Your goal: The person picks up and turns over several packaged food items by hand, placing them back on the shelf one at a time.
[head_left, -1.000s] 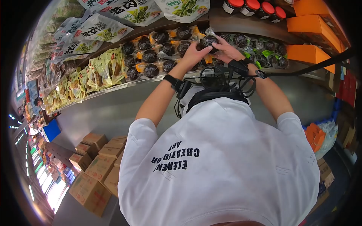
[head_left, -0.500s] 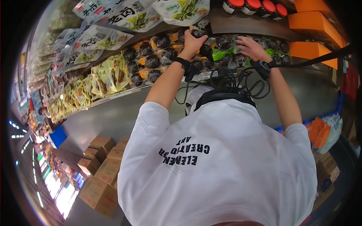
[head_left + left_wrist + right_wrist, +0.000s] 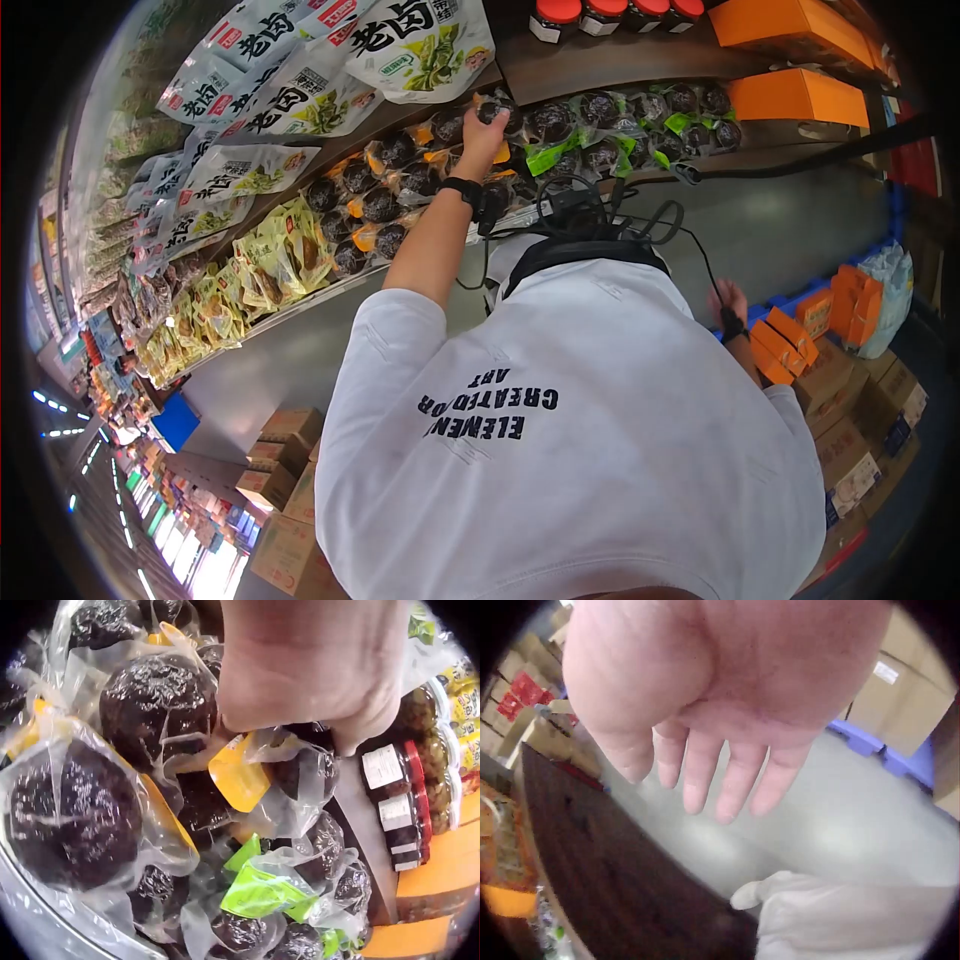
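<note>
My left hand (image 3: 482, 138) grips a dark round food pack (image 3: 496, 110) in clear plastic, at the back of the display near the grey printed bags. In the left wrist view the hand (image 3: 311, 667) comes down over the packs, its thumb and fingers on either side of the wrapped pack (image 3: 306, 774); the fingertips are partly hidden. Like packs with orange tags (image 3: 398, 150) lie in rows beside it, and others with green tags (image 3: 598, 152) lie to its right. My right hand (image 3: 727, 690) hangs low at my right side, fingers straight and holding nothing.
Red-lidded jars (image 3: 604, 14) and orange boxes (image 3: 798, 97) stand at the back right. Yellow food pouches (image 3: 270, 255) fill the left of the shelf. Cartons (image 3: 285, 440) stack on the floor. Black cables (image 3: 590, 205) loop before my chest.
Both hands were together at a dark pack. The right hand came away, passed over the green-tagged packs and dropped to my right side. My left hand stays on the pack at the back.
</note>
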`<state>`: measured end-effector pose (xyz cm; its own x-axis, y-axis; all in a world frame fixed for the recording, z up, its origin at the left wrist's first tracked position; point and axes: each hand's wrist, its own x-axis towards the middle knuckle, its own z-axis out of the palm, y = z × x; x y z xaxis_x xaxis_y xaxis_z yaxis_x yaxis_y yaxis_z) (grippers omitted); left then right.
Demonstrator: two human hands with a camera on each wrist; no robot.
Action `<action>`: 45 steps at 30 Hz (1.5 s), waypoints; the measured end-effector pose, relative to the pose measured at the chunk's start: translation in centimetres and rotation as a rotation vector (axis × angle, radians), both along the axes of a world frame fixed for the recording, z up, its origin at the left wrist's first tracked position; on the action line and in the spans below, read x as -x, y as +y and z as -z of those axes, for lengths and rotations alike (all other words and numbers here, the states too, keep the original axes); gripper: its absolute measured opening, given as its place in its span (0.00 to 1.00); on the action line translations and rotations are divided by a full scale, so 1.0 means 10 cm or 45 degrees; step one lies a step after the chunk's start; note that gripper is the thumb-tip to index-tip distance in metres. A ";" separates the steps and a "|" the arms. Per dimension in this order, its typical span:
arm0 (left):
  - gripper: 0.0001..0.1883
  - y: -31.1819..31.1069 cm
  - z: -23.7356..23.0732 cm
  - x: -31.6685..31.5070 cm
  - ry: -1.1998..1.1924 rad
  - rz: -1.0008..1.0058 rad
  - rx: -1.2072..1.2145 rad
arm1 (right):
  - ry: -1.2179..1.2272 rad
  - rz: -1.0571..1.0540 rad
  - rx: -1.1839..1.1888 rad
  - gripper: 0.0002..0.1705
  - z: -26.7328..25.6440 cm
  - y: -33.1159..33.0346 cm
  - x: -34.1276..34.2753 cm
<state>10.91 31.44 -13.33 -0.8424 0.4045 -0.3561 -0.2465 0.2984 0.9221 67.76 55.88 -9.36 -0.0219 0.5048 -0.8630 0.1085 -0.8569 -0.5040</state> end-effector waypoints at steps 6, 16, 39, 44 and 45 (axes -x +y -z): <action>0.29 0.09 -0.06 -0.22 0.716 -0.003 0.605 | -0.148 0.016 0.121 0.31 0.10 -0.57 -0.16; 0.42 0.16 -0.89 -0.24 1.039 0.736 1.309 | 0.234 -0.165 0.121 0.37 0.04 0.31 0.39; 0.40 0.25 -0.30 -0.30 0.795 0.526 1.157 | 0.056 -0.335 0.257 0.34 0.17 1.00 0.02; 0.40 0.41 -0.44 -0.15 0.666 0.694 1.370 | 0.078 -0.410 0.223 0.38 0.24 1.36 0.25; 0.40 0.44 -0.48 -0.17 0.674 0.685 1.376 | 0.094 -0.386 0.224 0.37 0.26 1.43 0.30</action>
